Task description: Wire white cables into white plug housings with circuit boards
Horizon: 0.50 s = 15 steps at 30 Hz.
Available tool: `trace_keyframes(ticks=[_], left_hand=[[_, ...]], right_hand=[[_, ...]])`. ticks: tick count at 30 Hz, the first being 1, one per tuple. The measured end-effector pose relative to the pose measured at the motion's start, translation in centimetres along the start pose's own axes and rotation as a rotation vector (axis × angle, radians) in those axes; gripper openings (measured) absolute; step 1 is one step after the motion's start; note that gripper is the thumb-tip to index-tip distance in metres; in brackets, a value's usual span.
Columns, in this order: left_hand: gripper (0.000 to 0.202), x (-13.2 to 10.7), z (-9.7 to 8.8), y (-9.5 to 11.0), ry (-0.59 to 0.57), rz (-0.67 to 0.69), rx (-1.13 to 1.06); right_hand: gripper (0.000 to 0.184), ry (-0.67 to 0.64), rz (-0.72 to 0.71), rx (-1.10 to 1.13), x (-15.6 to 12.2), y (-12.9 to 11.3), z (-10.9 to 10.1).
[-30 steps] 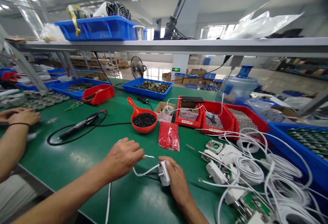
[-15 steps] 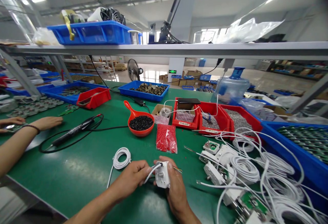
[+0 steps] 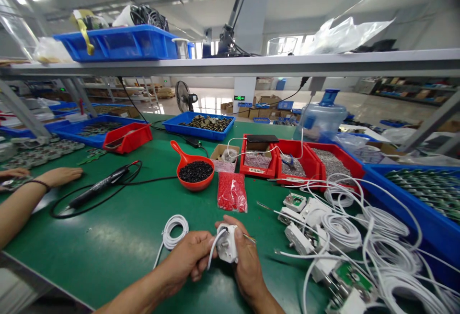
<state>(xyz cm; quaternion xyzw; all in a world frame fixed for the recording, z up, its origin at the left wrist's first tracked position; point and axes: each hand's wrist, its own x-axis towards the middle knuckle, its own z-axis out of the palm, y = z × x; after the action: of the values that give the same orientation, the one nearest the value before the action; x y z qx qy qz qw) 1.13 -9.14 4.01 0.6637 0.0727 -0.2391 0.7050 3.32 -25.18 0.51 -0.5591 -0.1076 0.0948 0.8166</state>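
In the head view, my right hand [image 3: 249,263] is closed around a small white plastic housing [image 3: 227,252], holding it upright above the green bench. A white cable [image 3: 213,251] enters the top of the housing through a dark grommet. My left hand [image 3: 190,256] pinches at this cable beside the housing; its fingertips are partly hidden. Thin bare wire ends [image 3: 249,238] stick out behind my right thumb. Left of the housing, a coil of white cable [image 3: 166,236] lies on the bench, its tail running under my left forearm.
An orange scoop [image 3: 196,185] of black pieces and a bag of red pieces [image 3: 232,193] lie ahead. Red bins [image 3: 258,172] stand behind them. Coiled cables [image 3: 341,232] and housings crowd the right. A co-worker's hand [image 3: 61,176] is near a black electric screwdriver [image 3: 97,188] at left.
My left hand has moved slightly right, closer to the housing, and the cable now bends down more steeply. The coil has shifted a little to the right. The view has tilted slightly.
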Motion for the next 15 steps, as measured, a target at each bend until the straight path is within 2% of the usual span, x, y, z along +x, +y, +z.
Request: trace_keyframes(ticks=[9,15], left_hand=[[0.064,0.41,-0.32,0.78,0.05,0.037,0.219],[0.065,0.27,-0.12,1.04,0.069,0.056,0.28]], right_hand=[[0.047,0.03,-0.087,-0.076,0.29,-0.37,-0.63],[0.053,0.052,-0.124,-0.181,0.36,-0.82,-0.58]])
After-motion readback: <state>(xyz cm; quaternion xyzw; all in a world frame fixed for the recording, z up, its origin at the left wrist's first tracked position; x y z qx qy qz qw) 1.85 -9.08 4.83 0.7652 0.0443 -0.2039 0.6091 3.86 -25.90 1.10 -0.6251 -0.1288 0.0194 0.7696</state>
